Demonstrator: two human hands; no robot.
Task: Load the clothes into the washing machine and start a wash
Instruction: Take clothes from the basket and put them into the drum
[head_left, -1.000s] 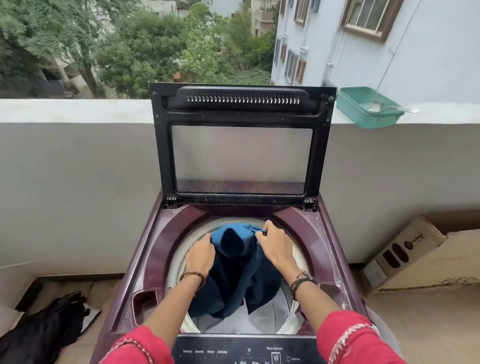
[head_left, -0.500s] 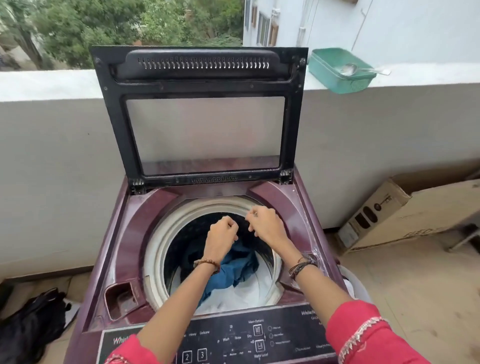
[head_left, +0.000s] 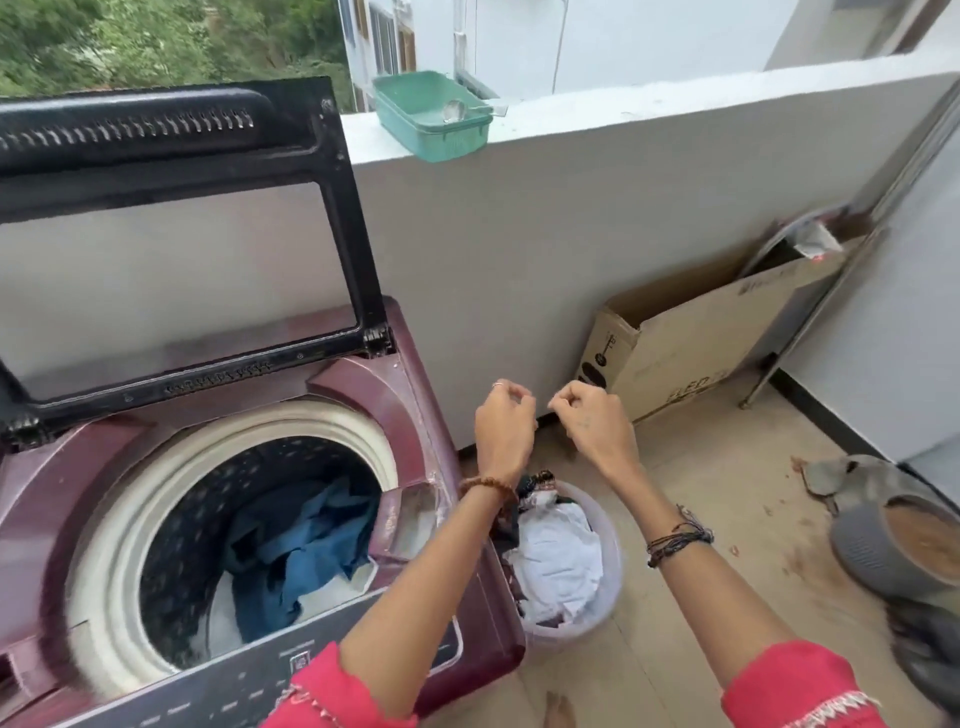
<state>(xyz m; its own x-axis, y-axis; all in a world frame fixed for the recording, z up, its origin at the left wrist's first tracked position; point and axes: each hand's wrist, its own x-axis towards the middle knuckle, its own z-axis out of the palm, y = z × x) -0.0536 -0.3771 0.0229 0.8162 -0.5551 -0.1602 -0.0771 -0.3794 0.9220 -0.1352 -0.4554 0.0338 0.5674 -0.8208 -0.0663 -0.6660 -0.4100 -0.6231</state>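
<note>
Having been dropped, the blue garment (head_left: 306, 551) now lies in the drum (head_left: 130, 525), left of the hands. Both hands have been swung right, above the laundry basket (head_left: 613, 587) of remaining clothes (head_left: 558, 551). The left hand (head_left: 503, 421) and right hand (head_left: 592, 418) are raised, fingers loosely curled, nothing held.

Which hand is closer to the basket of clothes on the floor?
Left. The left hand hangs right above the back edge of the laundry basket, beside the washing machine. The right hand is up over the floor, past the basket's far side.
</note>
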